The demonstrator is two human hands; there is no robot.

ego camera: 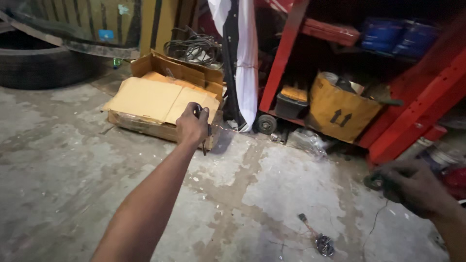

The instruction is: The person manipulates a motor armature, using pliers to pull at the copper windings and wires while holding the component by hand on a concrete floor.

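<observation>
The near concrete floor [73, 170] lay mostly open, stained and patchy, with room to move on the left. The left hand [192, 126] was stretched far out, clenched around a small dark tool [200, 112] just above the flattened cardboard box [160, 99]. The right hand [412, 187], near right, gripped a dark round part [374, 182]. A yellow carton with black arrows [340, 109] sat under the red rack [284, 53]; a tyre [43, 65] lay far left.

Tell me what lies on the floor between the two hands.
Head view: bare stained concrete floor between left hand and right hand.
</observation>
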